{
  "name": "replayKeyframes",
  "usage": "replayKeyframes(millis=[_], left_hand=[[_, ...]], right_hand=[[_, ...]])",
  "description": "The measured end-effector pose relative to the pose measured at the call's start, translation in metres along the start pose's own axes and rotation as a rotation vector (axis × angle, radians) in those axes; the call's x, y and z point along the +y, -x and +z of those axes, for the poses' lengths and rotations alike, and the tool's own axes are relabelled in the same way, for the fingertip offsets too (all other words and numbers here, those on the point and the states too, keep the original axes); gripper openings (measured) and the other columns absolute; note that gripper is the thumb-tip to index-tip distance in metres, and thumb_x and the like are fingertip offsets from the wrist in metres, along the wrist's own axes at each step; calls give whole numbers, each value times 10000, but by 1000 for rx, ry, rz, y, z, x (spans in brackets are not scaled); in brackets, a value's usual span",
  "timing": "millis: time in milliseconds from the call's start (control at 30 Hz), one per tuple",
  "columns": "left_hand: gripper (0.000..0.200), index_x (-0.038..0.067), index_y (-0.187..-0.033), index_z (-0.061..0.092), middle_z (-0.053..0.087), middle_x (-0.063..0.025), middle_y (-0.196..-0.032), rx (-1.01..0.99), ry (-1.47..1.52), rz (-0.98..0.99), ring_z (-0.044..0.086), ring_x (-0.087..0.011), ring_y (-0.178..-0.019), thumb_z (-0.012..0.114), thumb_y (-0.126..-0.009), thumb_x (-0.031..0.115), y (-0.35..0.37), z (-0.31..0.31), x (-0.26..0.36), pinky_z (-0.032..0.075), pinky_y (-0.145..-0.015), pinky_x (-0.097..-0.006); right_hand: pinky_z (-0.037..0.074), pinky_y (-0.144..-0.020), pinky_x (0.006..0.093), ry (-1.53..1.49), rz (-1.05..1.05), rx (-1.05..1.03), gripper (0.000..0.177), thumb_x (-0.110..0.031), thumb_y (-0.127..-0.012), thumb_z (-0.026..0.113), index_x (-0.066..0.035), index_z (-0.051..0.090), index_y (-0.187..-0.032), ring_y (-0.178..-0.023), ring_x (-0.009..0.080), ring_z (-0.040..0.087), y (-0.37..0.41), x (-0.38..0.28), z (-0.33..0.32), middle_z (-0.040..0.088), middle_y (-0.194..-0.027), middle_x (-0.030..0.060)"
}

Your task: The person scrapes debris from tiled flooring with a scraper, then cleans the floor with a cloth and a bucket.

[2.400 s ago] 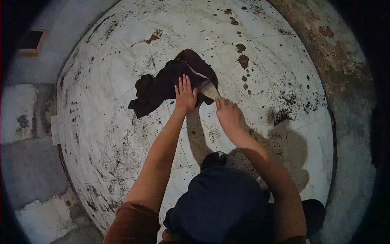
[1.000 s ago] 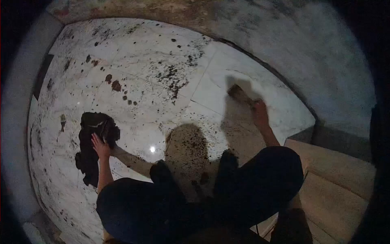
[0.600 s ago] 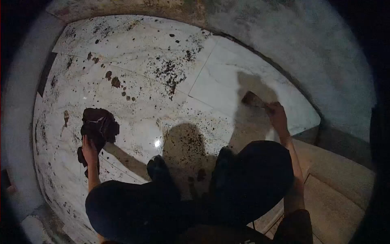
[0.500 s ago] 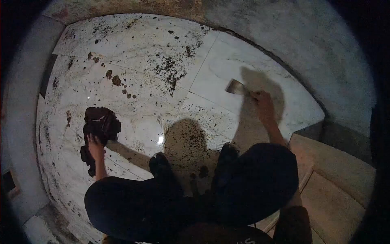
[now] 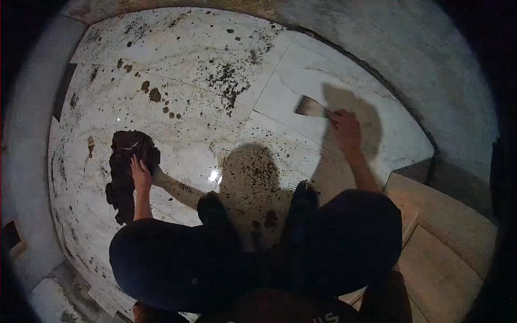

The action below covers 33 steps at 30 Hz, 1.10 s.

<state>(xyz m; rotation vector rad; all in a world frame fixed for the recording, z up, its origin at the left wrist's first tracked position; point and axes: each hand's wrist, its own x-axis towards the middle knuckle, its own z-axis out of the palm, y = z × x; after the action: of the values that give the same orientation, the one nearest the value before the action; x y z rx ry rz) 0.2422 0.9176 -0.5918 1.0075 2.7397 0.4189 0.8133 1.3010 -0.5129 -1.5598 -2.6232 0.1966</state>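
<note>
My right hand (image 5: 347, 128) is closed around the handle of a wide-bladed scraper (image 5: 310, 107). Its metal blade points left, over a mostly clean pale tile (image 5: 293, 75). On the left, a dark, crumpled cloth (image 5: 125, 167) lies on the marbled tile floor (image 5: 177, 134). My left hand (image 5: 141, 175) rests at the cloth's right side with its fingers stretched out and slightly apart, not wrapped round it.
Dark crumbs (image 5: 229, 83) and brown splotches (image 5: 155, 95) dot the tiles. Bare grey walls (image 5: 377, 37) border the floor. Stacked tiles or boards (image 5: 441, 215) stand at the right, beside my knee. My shoes (image 5: 215, 212) are on the floor between the hands.
My left hand has slid right and up across the cloth to its right side, its fingers straighter. The scraper and my right hand have shifted slightly, with more of the blade showing.
</note>
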Motion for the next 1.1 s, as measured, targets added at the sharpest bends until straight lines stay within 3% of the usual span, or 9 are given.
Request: replayKeyframes(millis=[133, 367, 500, 600, 867, 967, 1033, 1067, 1100], left_hand=[[520, 88, -1445, 294, 210, -141, -1527, 24, -440, -33, 230, -360, -1389, 285, -1007, 368, 3, -11, 21, 234, -1064, -616], [521, 110, -1450, 295, 242, -140, -1515, 78, 26, 91, 234, -378, -1381, 266, -1008, 385, -5, 8, 8, 251, -1065, -596], [515, 143, -1460, 282, 238, -135, -1518, 25, -206, -6, 218, -366, -1392, 255, -1005, 384, 0, -1, 21, 205, -1088, -591], [523, 133, -1464, 271, 225, -130, -1523, 90, -292, -1, 206, -356, -1398, 254, -1005, 385, -3, -12, 27, 182, -1096, -592], [573, 94, -1450, 283, 220, -122, -1525, 55, -127, -160, 214, -326, -1400, 286, -991, 436, -8, 0, 18, 182, -1090, -607], [545, 88, -1440, 297, 219, -109, -1527, 163, -190, -91, 223, -300, -1400, 295, -999, 407, -22, -8, 35, 185, -1085, -612], [484, 56, -1355, 438, 390, -144, -1435, 231, -266, 158, 335, -319, -1343, 307, -1005, 364, -40, -33, 62, 261, -1075, -543], [484, 56, -1355, 438, 390, -144, -1435, 230, -268, 149, 335, -319, -1343, 307, -1005, 364, -51, -48, 71, 261, -1075, -543], [452, 64, -1321, 481, 458, -153, -1371, 155, -298, 274, 377, -328, -1313, 320, -1006, 346, -63, -63, 79, 296, -1064, -505]], right_hand=[[510, -754, 411, 67, -130, 87, 270, -176, -850, 595, -229, 677, -1102, -945, 278, 581, -28, -46, 12, 638, -969, 86], [510, -780, 381, 30, -72, -34, 295, -165, -830, 632, -231, 670, -1115, -929, 260, 571, -7, -11, 6, 628, -1052, 37], [498, -720, 387, 77, -122, 133, 138, -194, -854, 620, -169, 680, -976, -945, 255, 577, -30, -47, 19, 631, -987, 24], [509, -743, 400, 81, -80, -3, 186, -216, -870, 588, -215, 681, -1031, -945, 256, 576, -37, -74, -8, 641, -1010, 23], [527, -766, 423, 126, -34, 17, 194, -225, -870, 587, -203, 682, -1038, -918, 282, 588, -13, -58, 6, 643, -1022, 48], [524, -756, 419, 95, -92, 62, 177, -218, -857, 599, -181, 689, -1005, -916, 279, 590, -31, -89, 8, 640, -1026, 64], [515, -768, 410, 56, -147, 106, 177, -195, -851, 600, -146, 683, -999, -934, 267, 586, -35, -79, 13, 633, -1027, 77], [510, -811, 379, 165, -84, 32, 304, -208, -820, 651, -239, 669, -1123, -948, 280, 565, -32, -62, 12, 632, -1045, 49], [510, -811, 379, 165, -95, 29, 304, -208, -820, 651, -239, 669, -1123, -948, 280, 565, -20, -46, 5, 632, -1045, 49]])
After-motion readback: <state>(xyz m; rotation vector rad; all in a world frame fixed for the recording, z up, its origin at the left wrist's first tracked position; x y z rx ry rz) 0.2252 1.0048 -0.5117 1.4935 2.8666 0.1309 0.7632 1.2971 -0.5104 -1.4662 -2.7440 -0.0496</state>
